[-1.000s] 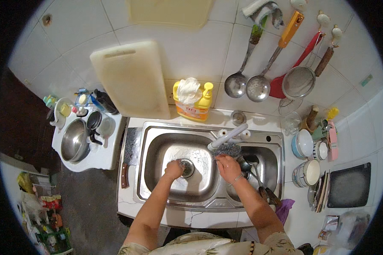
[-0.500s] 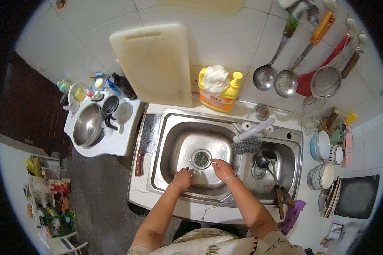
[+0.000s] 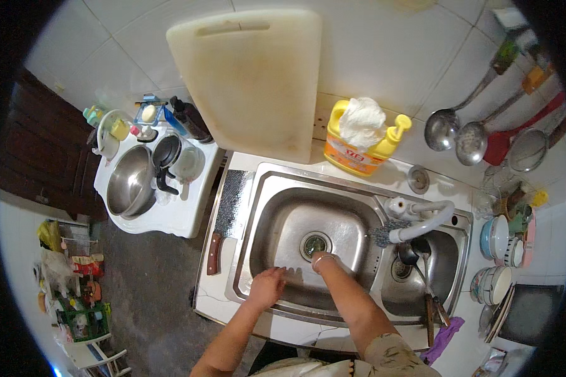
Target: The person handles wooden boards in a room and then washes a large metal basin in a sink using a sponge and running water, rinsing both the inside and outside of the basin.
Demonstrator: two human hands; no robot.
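Observation:
My right hand, with a bracelet at its wrist, reaches down to the near edge of the round drain in the large steel sink basin. Its fingers point down and are mostly hidden behind the hand. Something green shows in the drain beside them. Over the near left part of the same basin, my left hand is held with its fingers loosely stretched and nothing in it. A grey-white faucet with a dark mesh scrubber by its spout stands to the right.
Ladles lie in the smaller right basin. A cleaver rests on the counter left of the sink. Behind stand a white cutting board and a yellow jug topped by a white cloth. Bowls stand at the right.
My right hand has gone from beside the drain down onto it, its fingers now mostly hidden. The left hand stays over the basin's near side. The whole view has shifted.

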